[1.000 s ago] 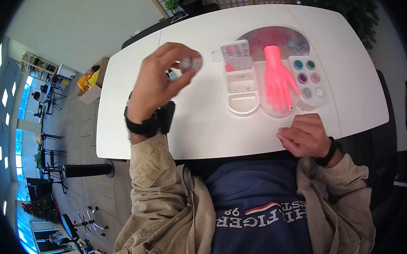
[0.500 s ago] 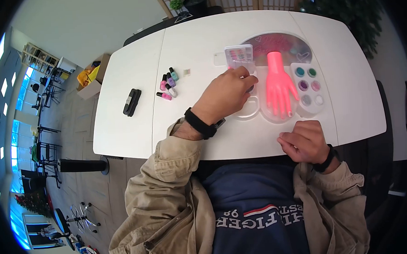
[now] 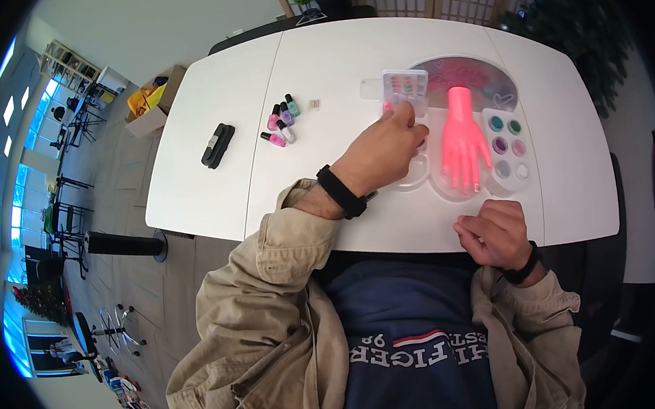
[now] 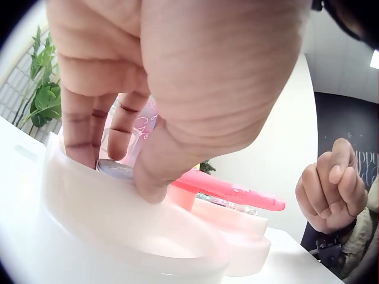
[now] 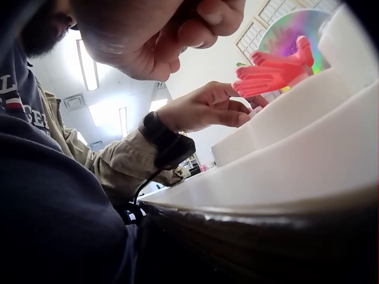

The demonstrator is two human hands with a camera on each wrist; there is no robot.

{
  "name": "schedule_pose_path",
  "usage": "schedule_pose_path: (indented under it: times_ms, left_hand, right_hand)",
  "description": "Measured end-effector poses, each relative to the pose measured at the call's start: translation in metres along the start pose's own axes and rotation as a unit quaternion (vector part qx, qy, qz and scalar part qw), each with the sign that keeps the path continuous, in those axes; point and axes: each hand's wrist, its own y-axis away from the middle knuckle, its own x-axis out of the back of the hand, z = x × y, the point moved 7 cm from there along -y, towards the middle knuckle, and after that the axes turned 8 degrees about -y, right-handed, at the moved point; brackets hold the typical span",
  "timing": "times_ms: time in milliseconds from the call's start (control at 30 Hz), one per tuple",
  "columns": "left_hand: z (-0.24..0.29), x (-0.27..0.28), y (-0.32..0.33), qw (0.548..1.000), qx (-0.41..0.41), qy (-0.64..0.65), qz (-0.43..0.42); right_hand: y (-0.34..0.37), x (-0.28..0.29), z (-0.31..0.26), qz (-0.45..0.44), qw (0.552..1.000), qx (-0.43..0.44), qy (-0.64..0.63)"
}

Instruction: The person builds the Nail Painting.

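Reaching over the white compartment tray [image 3: 413,176], the left hand [image 3: 385,148] has its fingers down in a middle compartment. In the left wrist view the thumb and fingers of the left hand [image 4: 172,77] pinch a small round clear-lidded container [image 4: 115,169] inside the tray wall [image 4: 77,201]. The right hand [image 3: 496,233] is held near the table's front edge with its fingers curled, and nothing shows in it. Between the tray and the palette of glitter pots [image 3: 505,173] lies a pink model hand [image 3: 460,140], fingers toward the person.
Several nail polish bottles [image 3: 277,139] lie left of the tray beside a small card [image 3: 315,104]. A black case [image 3: 218,146] is farther left. An open clear-lidded box [image 3: 406,85] and a mirror [image 3: 476,78] stand at the tray's back.
The left hand has moved right from above the table's left part, with the small container, into the tray. Over the last half second it has hardly moved. The right hand stays put.
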Motion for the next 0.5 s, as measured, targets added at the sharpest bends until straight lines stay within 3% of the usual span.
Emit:
schedule_pose_path:
  times_ms: [433, 500]
  left_hand:
    - [-0.01, 0.017, -0.003, 0.998, 0.02, 0.001, -0.055]
    - [-0.015, 0.025, -0.003, 1.0, 0.008, 0.015, -0.003]
  right_hand:
    - [0.0, -0.002, -0.001, 0.006, 1.0, 0.001, 0.004]
    - [0.001, -0.002, 0.0, 0.006, 1.0, 0.001, 0.004]
